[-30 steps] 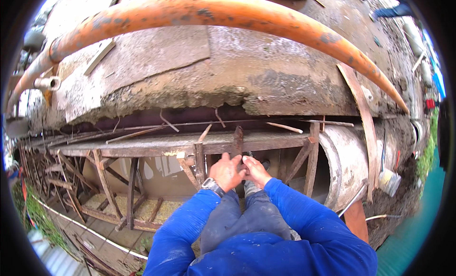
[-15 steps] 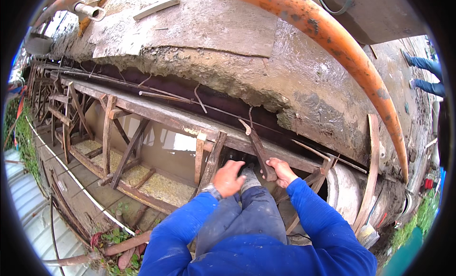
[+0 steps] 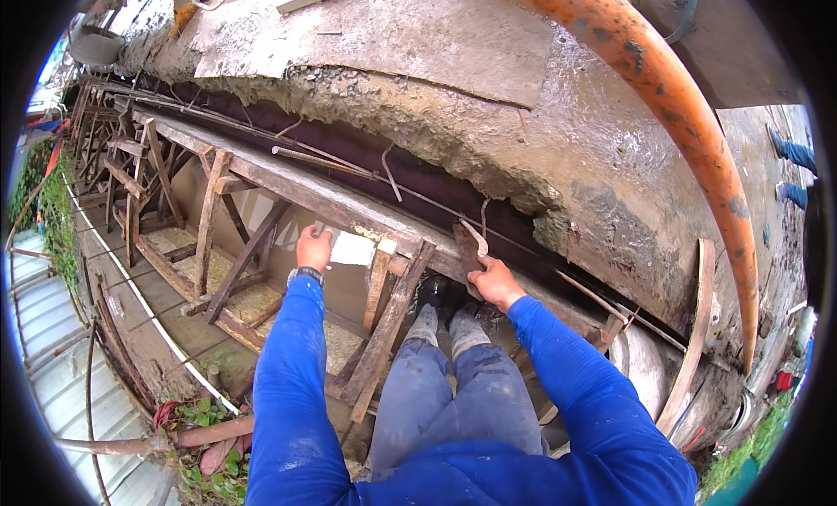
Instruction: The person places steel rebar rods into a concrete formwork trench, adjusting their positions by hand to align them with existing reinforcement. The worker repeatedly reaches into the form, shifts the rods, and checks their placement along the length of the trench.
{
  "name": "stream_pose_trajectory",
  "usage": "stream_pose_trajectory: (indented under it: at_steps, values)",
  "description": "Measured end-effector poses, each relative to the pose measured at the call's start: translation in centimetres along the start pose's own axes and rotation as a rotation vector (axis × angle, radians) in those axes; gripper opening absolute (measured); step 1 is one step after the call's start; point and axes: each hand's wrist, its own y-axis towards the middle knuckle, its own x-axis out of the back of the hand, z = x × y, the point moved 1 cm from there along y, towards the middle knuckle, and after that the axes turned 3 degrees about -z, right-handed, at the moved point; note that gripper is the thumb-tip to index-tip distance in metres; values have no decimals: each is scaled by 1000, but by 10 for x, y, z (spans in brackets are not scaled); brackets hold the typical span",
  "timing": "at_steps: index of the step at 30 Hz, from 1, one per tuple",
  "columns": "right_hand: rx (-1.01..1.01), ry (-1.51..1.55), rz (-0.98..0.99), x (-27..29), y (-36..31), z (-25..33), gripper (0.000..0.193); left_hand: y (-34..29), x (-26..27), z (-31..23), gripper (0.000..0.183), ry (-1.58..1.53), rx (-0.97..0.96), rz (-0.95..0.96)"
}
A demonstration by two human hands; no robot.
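My right hand (image 3: 497, 285) is closed round a short dark wooden piece (image 3: 466, 250), held against the long timber beam (image 3: 349, 211). A pale curved piece (image 3: 476, 237) shows along its upper end; I cannot tell whether the two are joined. My left hand (image 3: 315, 248) is raised to the left, fingers curled together, beyond the upright timber braces (image 3: 394, 290). Whatever it may hold is too small to make out. Muddy water (image 3: 336, 290) lies below that hand. My legs stand in the gap below the beam, between the braces.
A thick orange pipe (image 3: 671, 105) arches over the muddy ground at right. Beyond the beam runs a dark trench with bent steel bars (image 3: 390, 173) and a broken concrete edge (image 3: 418, 140). Ladder-like timber framing (image 3: 248, 327) spreads left. Another person's legs (image 3: 795, 157) show far right.
My left hand has moved left and upward, away from the right hand. The right hand has shifted up slightly, tilting the wooden piece more upright against the beam. The view has shifted.
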Motion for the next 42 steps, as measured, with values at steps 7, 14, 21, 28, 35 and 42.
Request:
stream_pose_trajectory:
  at_steps: [7,14,21,28,35,42]
  values:
    - [6,-60,-53,-12,21,25,54,66,-50,-2,101,-142,280,-167]
    - [-100,50,-60,-44,54,28,52,99,-85,-5,106,-243,368,-356]
    - [-163,149,-120,-75,107,4,48,93,-98,-27,91,-175,486,-454]
    - [-207,22,-134,-96,139,2,58,95,-105,-31,80,-140,500,-522]
    - [-84,47,-168,-90,116,15,64,89,-100,-38,72,-154,511,-522]
    - [-130,8,-254,-107,133,45,58,95,-102,-37,73,-125,557,-515]
